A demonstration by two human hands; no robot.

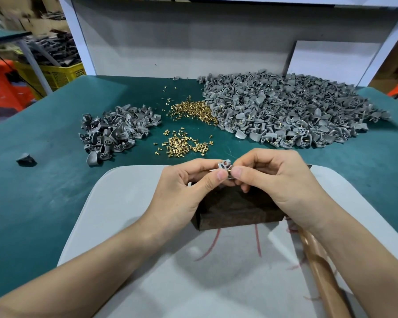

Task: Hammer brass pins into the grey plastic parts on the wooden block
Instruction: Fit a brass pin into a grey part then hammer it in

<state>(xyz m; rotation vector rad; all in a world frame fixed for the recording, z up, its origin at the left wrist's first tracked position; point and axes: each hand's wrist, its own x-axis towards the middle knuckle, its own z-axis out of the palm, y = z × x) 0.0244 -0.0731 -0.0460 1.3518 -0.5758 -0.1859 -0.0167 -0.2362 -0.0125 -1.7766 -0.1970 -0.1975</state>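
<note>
My left hand pinches a small grey plastic part just above the dark wooden block. My right hand pinches a brass pin against the part's near side; the pin is mostly hidden by my fingertips. A wooden hammer handle lies under my right forearm, its head hidden. Loose brass pins lie in a near heap and a farther heap on the green mat.
A small pile of grey parts lies at the left and a large pile at the right. A single grey part sits far left. The block rests on a white board. A white panel closes the back.
</note>
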